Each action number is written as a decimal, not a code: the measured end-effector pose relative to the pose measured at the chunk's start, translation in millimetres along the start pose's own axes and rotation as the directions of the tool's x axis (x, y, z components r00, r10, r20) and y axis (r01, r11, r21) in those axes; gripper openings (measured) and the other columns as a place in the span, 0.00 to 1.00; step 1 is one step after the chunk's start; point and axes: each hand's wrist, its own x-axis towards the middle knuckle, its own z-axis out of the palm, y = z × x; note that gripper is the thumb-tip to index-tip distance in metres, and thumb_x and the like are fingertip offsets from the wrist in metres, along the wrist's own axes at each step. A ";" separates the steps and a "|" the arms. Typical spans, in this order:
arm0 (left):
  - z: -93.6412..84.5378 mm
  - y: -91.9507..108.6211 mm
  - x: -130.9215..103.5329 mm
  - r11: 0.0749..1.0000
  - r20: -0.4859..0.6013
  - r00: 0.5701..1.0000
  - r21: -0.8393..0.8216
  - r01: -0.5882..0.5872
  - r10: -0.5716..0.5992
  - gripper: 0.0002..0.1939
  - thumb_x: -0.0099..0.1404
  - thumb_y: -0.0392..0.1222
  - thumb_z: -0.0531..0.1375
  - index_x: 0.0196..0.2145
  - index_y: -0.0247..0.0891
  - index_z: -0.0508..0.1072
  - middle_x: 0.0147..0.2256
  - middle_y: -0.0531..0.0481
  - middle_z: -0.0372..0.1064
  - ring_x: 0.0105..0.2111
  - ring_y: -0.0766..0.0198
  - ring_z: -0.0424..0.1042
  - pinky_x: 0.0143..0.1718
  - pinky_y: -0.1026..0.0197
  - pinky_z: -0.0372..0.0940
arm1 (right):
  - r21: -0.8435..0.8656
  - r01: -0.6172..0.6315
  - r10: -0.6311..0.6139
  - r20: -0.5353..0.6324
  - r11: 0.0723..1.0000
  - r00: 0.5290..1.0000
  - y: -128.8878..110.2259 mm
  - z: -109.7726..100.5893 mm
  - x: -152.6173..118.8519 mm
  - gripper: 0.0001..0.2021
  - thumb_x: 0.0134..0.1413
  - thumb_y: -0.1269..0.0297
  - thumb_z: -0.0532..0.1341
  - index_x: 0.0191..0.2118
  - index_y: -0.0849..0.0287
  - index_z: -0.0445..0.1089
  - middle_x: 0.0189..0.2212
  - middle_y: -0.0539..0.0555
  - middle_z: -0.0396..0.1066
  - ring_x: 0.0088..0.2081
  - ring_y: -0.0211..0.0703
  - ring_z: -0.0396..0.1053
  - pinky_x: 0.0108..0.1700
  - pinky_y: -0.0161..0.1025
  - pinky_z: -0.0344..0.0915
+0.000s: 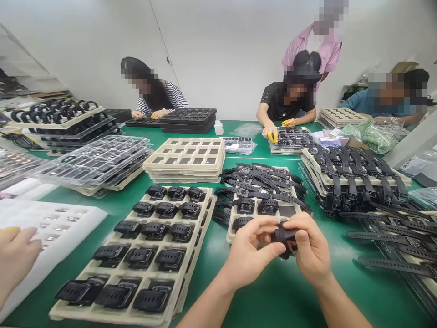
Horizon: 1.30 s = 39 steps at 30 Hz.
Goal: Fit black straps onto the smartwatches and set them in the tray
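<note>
A black watch [286, 237] is gripped between my left hand [251, 253] and my right hand [310, 250], both with fingers bent round it. Part of the watch is hidden by my fingers. Just beyond my hands lies a beige tray [232, 234] holding black watches, some with straps closed into loops and others with straps stretched out. To the left, another beige tray [131, 314] carries rows of looped black watches, one in each compartment.
Stacked beige trays [184, 175] stand further back on the green table [273, 300]. Strapped watches cover a tray stack [362, 180] at right. A co-worker's hand [15, 262] rests over white paper [78, 218] at left. Several people sit or stand across the table.
</note>
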 end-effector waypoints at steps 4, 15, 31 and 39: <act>0.7 -1.3 1.8 0.995 -0.023 1.000 -0.096 0.012 -0.015 0.14 0.51 0.39 0.75 0.34 0.35 0.78 0.28 0.50 0.75 0.26 0.67 0.70 0.29 0.65 0.68 | 0.009 -0.009 0.009 0.029 1.000 1.000 -0.3 -2.1 -1.0 0.15 0.74 0.57 0.51 0.44 0.53 0.74 0.33 0.53 0.65 0.30 0.43 0.65 0.29 0.40 0.63; 2.5 1.2 2.9 0.997 -0.083 0.996 -0.074 0.016 -0.022 0.13 0.51 0.39 0.75 0.34 0.35 0.81 0.27 0.49 0.77 0.27 0.63 0.75 0.31 0.61 0.74 | 0.006 -0.064 0.064 0.033 0.998 0.997 1.1 -2.0 0.1 0.14 0.72 0.58 0.55 0.56 0.50 0.74 0.37 0.55 0.68 0.33 0.45 0.69 0.31 0.41 0.68; 1.3 -1.9 1.9 0.998 -0.082 0.995 0.035 -0.046 0.048 0.11 0.55 0.39 0.72 0.37 0.37 0.83 0.28 0.50 0.75 0.27 0.64 0.72 0.31 0.61 0.72 | 0.073 -0.051 0.043 0.104 0.996 0.994 -1.0 -9.0 6.6 0.13 0.68 0.65 0.60 0.50 0.47 0.80 0.33 0.53 0.65 0.31 0.42 0.67 0.29 0.38 0.68; 3.7 -4.2 0.9 1.000 -0.129 0.992 -0.025 0.007 -0.010 0.18 0.54 0.35 0.70 0.44 0.37 0.80 0.34 0.47 0.79 0.33 0.62 0.74 0.36 0.62 0.70 | 0.104 -0.197 0.188 0.089 0.975 0.978 3.2 -3.8 1.7 0.12 0.68 0.62 0.61 0.52 0.49 0.78 0.37 0.54 0.69 0.28 0.39 0.67 0.28 0.37 0.69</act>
